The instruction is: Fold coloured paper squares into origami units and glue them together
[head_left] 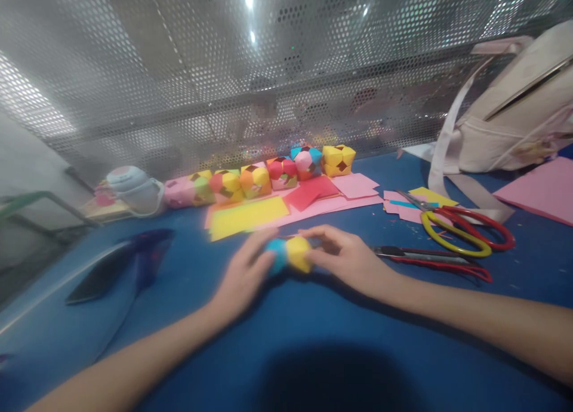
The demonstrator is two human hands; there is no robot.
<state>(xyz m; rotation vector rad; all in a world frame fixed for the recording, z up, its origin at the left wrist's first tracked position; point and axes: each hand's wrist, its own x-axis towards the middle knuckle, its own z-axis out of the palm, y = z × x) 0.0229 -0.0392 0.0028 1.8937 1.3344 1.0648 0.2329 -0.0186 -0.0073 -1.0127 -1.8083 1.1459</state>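
Between my two hands is a small folded-paper ball [296,254], blue on its left side and yellow on its right, a little blurred. My left hand [245,267] closes on the blue side. On the yellow side, the fingers and thumb of my right hand [342,257] pinch it. Behind them a row of finished folded-paper balls [283,172] in pink, yellow, green, red and blue stands along the panel. Yellow paper [250,216] and red paper [313,191] lie just beyond my hands.
A utility knife [421,257] and scissors [465,230] lie to the right beside paper scraps [398,204]. A pale bag [505,119] and pink sheets [544,188] are farther right. On the left are a dark phone [105,274] with a cord and a white container [132,188]. A perforated metal panel [250,60] stands behind.
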